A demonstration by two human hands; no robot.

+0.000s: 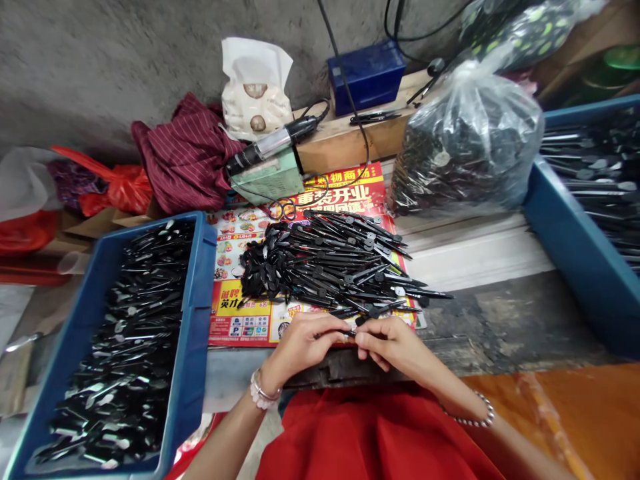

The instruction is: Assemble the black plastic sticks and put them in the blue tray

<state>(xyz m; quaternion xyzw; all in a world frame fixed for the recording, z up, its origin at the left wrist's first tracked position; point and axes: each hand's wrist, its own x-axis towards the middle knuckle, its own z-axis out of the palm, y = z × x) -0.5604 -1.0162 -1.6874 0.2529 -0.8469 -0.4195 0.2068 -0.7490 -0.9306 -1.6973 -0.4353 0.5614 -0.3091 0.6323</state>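
My left hand (311,341) and my right hand (393,341) meet at the table's front edge. Pinched between both sets of fingertips is a small black piece (349,333), mostly hidden by the fingers, so its exact kind cannot be made out. Just beyond the hands, a pile of slender black pointed pieces (330,263) lies on a printed red and yellow flyer (240,330). Several of those pieces carry small round discs. Smaller black parts (260,267) are heaped at the pile's left end.
To the left stands a blue bin (197,313) of black pieces; another blue bin (575,247) is at the right. A tied clear bag (465,147) sits behind. At the back are a corded cylindrical tool (273,143) on a green box (273,179), a tissue pack (257,87) and a dark blue box (367,77).
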